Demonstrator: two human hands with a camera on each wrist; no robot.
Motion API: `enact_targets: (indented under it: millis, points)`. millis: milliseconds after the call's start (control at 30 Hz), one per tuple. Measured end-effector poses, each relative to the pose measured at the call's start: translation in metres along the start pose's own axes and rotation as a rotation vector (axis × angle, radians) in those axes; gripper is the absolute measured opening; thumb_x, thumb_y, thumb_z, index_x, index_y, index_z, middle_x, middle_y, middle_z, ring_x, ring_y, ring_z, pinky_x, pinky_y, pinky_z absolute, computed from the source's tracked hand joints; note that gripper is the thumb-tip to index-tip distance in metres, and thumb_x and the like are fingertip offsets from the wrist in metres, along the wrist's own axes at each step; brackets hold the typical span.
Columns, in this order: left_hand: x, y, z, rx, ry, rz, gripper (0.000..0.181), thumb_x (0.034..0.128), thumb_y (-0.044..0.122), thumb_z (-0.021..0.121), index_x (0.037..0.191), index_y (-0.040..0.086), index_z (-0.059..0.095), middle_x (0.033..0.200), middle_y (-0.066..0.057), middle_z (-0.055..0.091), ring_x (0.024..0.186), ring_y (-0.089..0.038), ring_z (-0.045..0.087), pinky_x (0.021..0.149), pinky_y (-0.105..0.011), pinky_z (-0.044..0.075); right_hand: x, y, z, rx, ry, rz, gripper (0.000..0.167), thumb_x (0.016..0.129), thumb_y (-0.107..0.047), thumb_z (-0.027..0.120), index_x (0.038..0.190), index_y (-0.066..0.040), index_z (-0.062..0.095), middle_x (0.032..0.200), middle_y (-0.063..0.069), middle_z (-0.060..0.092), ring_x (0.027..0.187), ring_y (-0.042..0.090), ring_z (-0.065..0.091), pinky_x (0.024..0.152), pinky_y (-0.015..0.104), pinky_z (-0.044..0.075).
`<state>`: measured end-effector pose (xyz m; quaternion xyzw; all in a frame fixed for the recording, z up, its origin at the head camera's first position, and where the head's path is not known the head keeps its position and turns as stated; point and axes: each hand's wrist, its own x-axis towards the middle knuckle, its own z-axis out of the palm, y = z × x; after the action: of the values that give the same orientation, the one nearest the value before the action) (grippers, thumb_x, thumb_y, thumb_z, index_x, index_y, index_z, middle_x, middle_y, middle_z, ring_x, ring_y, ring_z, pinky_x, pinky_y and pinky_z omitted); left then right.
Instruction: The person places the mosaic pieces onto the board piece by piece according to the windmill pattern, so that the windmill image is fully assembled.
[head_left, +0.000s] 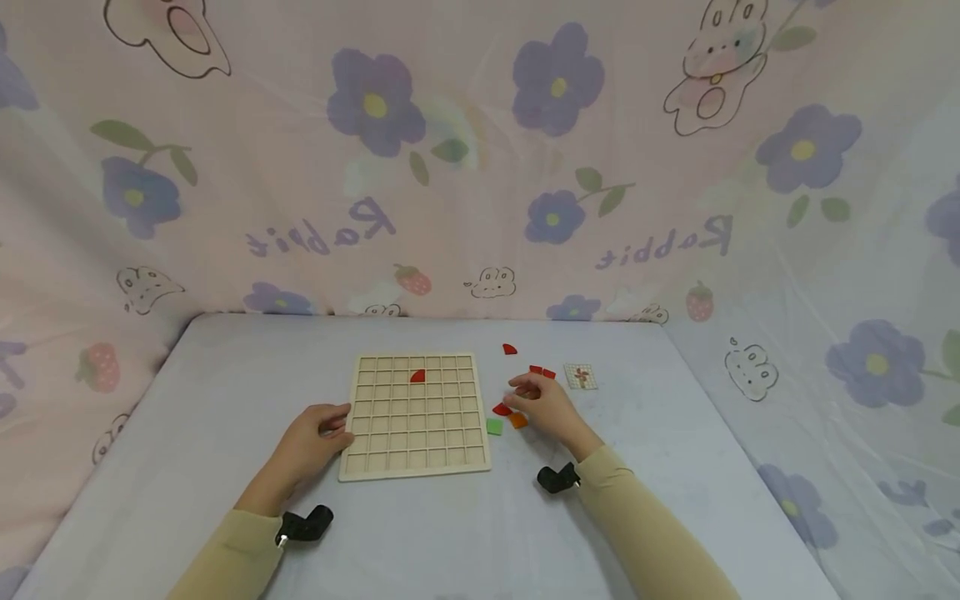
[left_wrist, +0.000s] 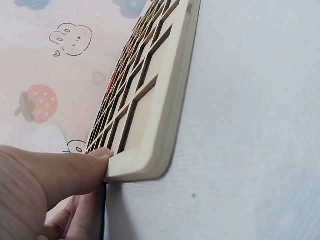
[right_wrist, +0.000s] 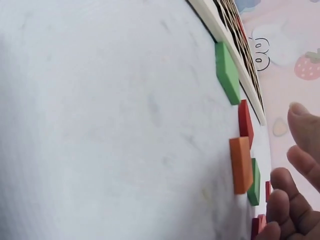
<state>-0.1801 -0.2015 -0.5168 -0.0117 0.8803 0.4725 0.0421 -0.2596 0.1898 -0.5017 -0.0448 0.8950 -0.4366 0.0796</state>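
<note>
A wooden grid board (head_left: 416, 417) lies on the table with one red quarter-round piece (head_left: 417, 377) in an upper cell. At the board's left edge, my left hand (head_left: 309, 442) grips the rim, thumb on top in the left wrist view (left_wrist: 65, 175). My right hand (head_left: 546, 407) hovers over the loose pieces right of the board, fingers bent loosely, with nothing seen between them in the right wrist view (right_wrist: 297, 185). Below it lie a red piece (head_left: 501, 409), an orange piece (right_wrist: 241, 165) and a green piece (right_wrist: 227, 72); another green piece (right_wrist: 255, 182) shows behind the orange one.
Farther back are a red quarter-round piece (head_left: 510, 349) and two red pieces (head_left: 542, 372) side by side. A small patterned card (head_left: 581, 376) lies to their right. A printed cloth (head_left: 465, 167) hangs behind the white table (head_left: 420, 542).
</note>
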Motion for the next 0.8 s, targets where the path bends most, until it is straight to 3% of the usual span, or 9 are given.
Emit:
enact_targets:
  millis: [333,800]
  points:
    - [-0.0024,0.0067,0.0012,-0.028,0.013,-0.007,0.052,0.086,0.003,0.07,0.134,-0.003,0.053,0.125,-0.019,0.05,0.11,-0.028,0.054,0.087,-0.032,0.05,0.0027,0.0047,0.0031,-0.128,-0.03,-0.018,0.035,0.08,-0.04,0.078,0.11,-0.022,0.07,0.105,-0.007,0.061,0.095,0.018,0.052,0.084,0.034,0.047]
    - [-0.0024,0.0037,0.0004,-0.029,0.01,-0.01,0.052,0.0874,0.005,0.07,0.136,-0.003,0.052,0.13,-0.019,0.048,0.112,-0.028,0.053,0.088,-0.031,0.049,0.0052,0.0048,0.0096,-0.176,-0.068,-0.07,0.014,0.081,-0.032,0.079,0.094,-0.029,0.074,0.103,-0.009,0.064,0.091,0.017,0.054,0.081,0.036,0.047]
